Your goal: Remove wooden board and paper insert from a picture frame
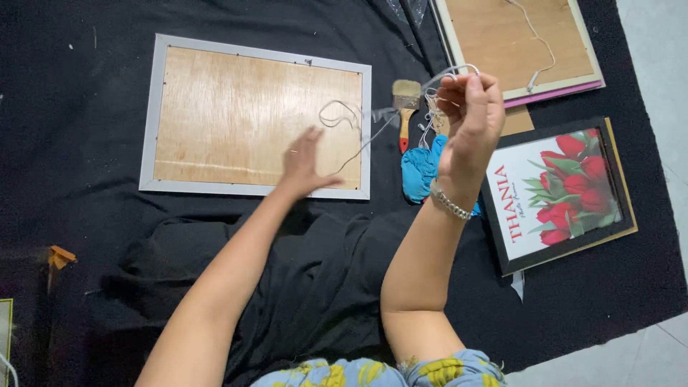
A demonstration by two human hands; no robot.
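Pinching pale string (373, 136) aloft, right hand (469, 118); left hand (304, 163) flat and unclenched on silver frame's (152, 115) plywood back, paintbrush (405, 107) just right.

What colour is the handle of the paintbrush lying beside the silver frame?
Red, below pale bristles; the paintbrush shows best in the head view.

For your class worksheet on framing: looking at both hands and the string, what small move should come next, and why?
Probably lower the right hand toward the frame. It holds the string raised, while the string's loop lies loose on the frame's wooden back beside the flat left hand; lowering it would bring the line down onto the board.
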